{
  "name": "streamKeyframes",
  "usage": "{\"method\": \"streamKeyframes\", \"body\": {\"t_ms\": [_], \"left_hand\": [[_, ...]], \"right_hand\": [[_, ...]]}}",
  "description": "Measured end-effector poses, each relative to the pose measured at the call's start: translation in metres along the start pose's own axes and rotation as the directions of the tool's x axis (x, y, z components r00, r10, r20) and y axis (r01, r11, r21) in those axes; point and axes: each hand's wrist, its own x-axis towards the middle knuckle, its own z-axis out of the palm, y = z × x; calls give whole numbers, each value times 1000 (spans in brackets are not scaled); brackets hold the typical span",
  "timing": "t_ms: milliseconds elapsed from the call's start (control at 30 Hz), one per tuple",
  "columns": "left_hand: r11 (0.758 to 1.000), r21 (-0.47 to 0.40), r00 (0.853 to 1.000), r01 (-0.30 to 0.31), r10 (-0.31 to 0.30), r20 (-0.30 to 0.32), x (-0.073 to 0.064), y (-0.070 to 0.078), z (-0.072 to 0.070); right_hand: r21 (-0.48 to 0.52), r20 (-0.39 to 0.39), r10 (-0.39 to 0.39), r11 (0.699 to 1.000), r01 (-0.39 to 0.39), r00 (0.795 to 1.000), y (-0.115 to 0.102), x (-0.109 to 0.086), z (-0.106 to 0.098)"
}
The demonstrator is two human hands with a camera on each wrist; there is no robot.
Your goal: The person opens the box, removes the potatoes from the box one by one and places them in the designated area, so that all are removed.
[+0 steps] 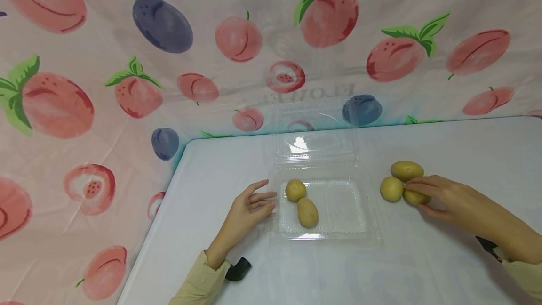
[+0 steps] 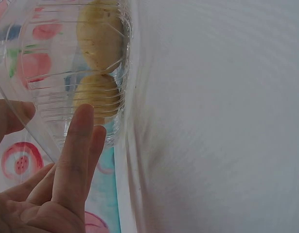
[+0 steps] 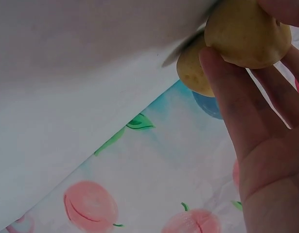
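Observation:
A clear plastic clamshell box (image 1: pixel 340 206) lies with its lid raised at the back. Inside its left half are a round potato (image 1: pixel 295 190) and a longer potato (image 1: pixel 307 212), touching each other. My left hand (image 1: pixel 250 208) is beside the box's left wall, fingers loosely extended; in the left wrist view the fingers (image 2: pixel 74 150) overlap the ribbed wall, and I cannot tell whether they touch it. To the right, my right hand (image 1: pixel 450 199) holds a potato (image 3: pixel 249 34) between thumb and fingers. Close against it are a round potato (image 1: pixel 391 188) and an oval potato (image 1: pixel 407 170).
Everything stands on a white table (image 1: pixel 423 258). A fruit-printed cloth (image 1: pixel 203 22) hangs behind the table and along its left side. The raised lid (image 1: pixel 315 142) is near the table's back edge. A dark band (image 1: pixel 238 269) shows at the left wrist.

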Motion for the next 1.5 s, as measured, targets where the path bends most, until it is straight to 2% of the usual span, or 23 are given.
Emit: {"method": "streamKeyframes", "body": {"t_ms": [400,700,900,1200,1500], "left_hand": [[1000,1,1000,-2,2,5,0,1,0],[1000,6,1000,-14,14,15,1,-1,0],[1000,9,1000,1,-1,2,1,0,-1],[1000,14,1000,-10,10,7,1,-2,-2],[1000,8,1000,-2,2,6,1,-1,-1]], "right_hand": [[26,4,6,1000,-6,1000,2,-2,1],[-10,70,28,1000,-27,997,-3,2,-6],[-6,25,-4,1000,4,1000,-10,11,-13],[12,77,11,1000,-12,997,-21,24,-22],[36,63,-35,999,33,997,-30,38,-24]]}}
